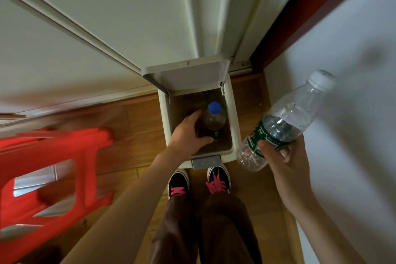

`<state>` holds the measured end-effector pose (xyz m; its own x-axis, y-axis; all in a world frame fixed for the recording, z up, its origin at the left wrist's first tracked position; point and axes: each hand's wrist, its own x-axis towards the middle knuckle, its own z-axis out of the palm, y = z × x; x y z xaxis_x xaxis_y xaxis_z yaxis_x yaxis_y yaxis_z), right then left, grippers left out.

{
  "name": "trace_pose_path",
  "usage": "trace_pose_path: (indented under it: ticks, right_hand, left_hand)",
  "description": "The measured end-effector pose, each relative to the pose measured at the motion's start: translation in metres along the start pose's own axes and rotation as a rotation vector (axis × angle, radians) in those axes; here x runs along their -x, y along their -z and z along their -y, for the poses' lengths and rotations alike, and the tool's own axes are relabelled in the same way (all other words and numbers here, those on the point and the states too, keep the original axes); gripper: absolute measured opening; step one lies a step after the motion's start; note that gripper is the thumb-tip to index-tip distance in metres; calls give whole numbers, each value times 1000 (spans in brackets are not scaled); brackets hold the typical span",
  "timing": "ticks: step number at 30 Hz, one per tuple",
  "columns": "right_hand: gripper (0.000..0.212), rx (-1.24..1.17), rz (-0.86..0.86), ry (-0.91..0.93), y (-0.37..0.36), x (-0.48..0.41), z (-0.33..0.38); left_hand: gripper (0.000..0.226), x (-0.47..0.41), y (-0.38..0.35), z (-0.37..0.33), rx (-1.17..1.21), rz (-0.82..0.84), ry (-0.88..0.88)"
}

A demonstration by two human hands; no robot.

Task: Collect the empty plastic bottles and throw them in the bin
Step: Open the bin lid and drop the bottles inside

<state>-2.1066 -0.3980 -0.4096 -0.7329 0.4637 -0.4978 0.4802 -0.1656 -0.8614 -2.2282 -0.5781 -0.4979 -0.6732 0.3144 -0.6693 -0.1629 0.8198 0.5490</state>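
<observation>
Two plastic bottles at an open bin

A blue-capped bottle (214, 121) stands upright inside the cream bin (234, 118), lid raised; a clear green-labelled, white-capped bottle (285, 120) tilts just right of it.

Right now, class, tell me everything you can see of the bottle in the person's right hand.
The clear bottle looks like thin, crinkled plastic with a white screw cap on and a green label round its middle. It appears empty. It is tilted, cap pointing up and away, held beside the open bin, not over it. Only the right hand touches it, its grip round the label.
</observation>
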Motion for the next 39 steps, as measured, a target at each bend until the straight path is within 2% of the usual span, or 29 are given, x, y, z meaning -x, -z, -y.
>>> trace_pose_path:
  ticks: [3, 6, 9, 13, 18, 21, 29, 36, 39]
  right_hand:
    - [51, -11, 17, 20, -15, 1, 9]
    - [50, 14, 37, 50, -34, -1, 14]
    - [58, 77, 106, 52, -58, -10, 9]
    - [65, 114, 200, 38, -95, -33, -10]
    - [60, 285, 233, 13, -117, -61, -55]
    - [62, 399, 231, 4, -119, -72, -71]
    - [64, 434, 226, 1, -127, -86, -85]
    - [84, 469, 248, -15, -136, -97, -88]
    - [82, 413, 189, 1, -128, -87, -85]
  left_hand:
    - [61, 18, 24, 4, -21, -142, -89]
    - [39, 32, 48, 16, -17, -399, -213]
    - [36, 29, 62, 33, 18, -545, -166]
    - [48, 16, 61, 46, 159, -419, 8]
    - [49, 8, 49, 51, 392, -273, 48]
    - [51, 7, 45, 54, 455, -276, 60]
    - [53, 6, 41, 56, 502, -303, 63]
    - [52, 6, 40, 58, 508, -306, 54]
    - [49, 7, 40, 58, 521, -306, 62]
